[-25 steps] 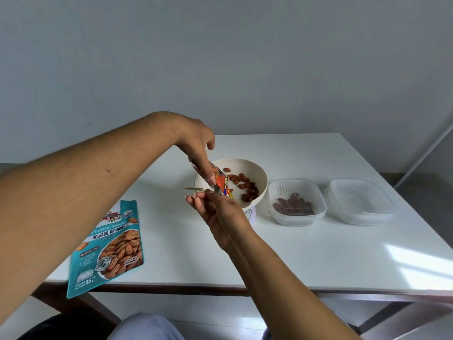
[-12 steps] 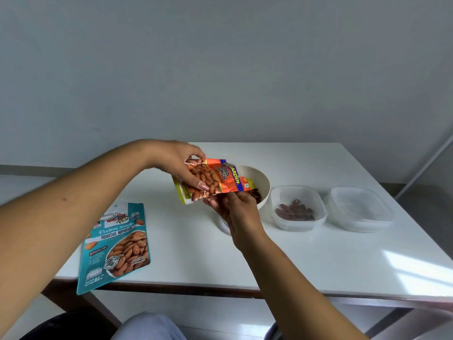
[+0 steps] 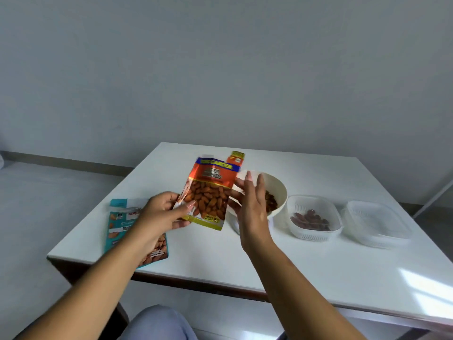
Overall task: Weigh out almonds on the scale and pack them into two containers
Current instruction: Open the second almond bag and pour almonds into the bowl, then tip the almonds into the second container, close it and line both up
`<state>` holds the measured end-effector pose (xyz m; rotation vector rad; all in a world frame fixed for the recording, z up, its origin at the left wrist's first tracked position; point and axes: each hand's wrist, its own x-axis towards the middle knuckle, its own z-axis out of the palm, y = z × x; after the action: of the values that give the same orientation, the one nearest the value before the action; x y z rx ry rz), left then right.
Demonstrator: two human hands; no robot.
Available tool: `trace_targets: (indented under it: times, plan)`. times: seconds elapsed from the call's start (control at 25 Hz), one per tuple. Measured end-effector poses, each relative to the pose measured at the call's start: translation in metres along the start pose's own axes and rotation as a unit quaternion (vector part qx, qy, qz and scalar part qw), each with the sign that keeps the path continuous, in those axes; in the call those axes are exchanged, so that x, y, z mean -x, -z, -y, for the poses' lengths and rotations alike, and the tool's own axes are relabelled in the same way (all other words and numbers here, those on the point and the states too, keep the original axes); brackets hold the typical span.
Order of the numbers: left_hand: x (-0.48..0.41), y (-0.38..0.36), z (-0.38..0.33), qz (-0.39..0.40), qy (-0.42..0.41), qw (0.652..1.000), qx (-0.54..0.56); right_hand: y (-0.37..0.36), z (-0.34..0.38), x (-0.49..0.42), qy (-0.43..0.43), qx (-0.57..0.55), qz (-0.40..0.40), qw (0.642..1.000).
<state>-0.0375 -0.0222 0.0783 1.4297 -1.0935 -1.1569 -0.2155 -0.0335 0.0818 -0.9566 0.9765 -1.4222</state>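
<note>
At the far left of the white table (image 3: 201,256) we see a teal almond pouch (image 3: 117,222) lying flat, partly covered by our left forearm. Our left hand (image 3: 159,214) pinches the lower left corner of an orange almond packet (image 3: 208,195) between thumb and fingers, so the packet stands upright above the table with its printed front toward us and its torn top edge uppermost. The body of the packet extends up and to the right of that pinch. Our right hand (image 3: 250,204) stands just beside the packet's right edge with its fingers spread and extended; we cannot tell whether they touch the packet. Behind this hand sits a cream bowl (image 3: 279,192) holding a few almonds (image 3: 270,203); what the bowl rests on is hidden by the hand. To the right of the bowl stands a clear container (image 3: 315,235) with several almonds on its floor. Farther right, just beside it, stands a second clear container (image 3: 377,224).
</note>
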Motion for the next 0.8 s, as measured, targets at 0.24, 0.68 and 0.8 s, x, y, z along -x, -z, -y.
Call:
trace_targets:
  times: [0.24,0.68,0.8]
  plan:
    - [0.023,0.025,0.066,-0.128,-0.025,0.991,0.034,-0.024,-0.082,0.019,0.165,0.265,0.119,0.942]
    - [0.027,0.044,0.125,-0.163,-0.130,0.774,-0.598,-0.028,-0.138,0.008,0.201,0.480,0.177,0.835]
    - [0.028,0.044,0.123,-0.146,-0.122,0.778,-0.599,-0.027,-0.144,0.006,0.199,0.490,0.169,0.832]
